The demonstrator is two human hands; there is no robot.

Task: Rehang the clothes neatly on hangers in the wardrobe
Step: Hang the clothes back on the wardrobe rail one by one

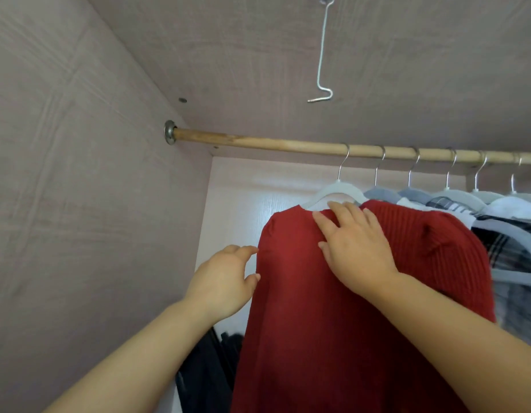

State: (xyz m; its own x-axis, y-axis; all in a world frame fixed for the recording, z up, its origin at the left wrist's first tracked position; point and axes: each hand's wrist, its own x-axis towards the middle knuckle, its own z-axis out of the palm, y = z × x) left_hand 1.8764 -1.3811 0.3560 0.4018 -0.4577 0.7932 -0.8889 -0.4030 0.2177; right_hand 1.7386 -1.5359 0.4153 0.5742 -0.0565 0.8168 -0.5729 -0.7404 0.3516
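Straightening step: red knit top (pixel 333 293) already on its white hanger (pixel 333 192), hooked on the wooden rod (pixel 258 143).
Top hangs at the row's 9 o'clock end. Right hand (pixel 356 248) lies flat on the collar, 12 o'clock of the top, grip apart. Left hand (pixel 222 281) sits loose at the 9 o'clock shoulder edge, grip apart. Next probably needs the shoulders squared on the hanger. No readable labels or writing.

Hands (pixel 356 248) on red sweater (pixel 312 347), left perhaps

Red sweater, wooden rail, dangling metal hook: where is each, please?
red sweater (pixel 318 323): head view, middle of its front.
wooden rail (pixel 258 142): head view, bare left stretch.
metal hook (pixel 321 55): head view, its straight shank.
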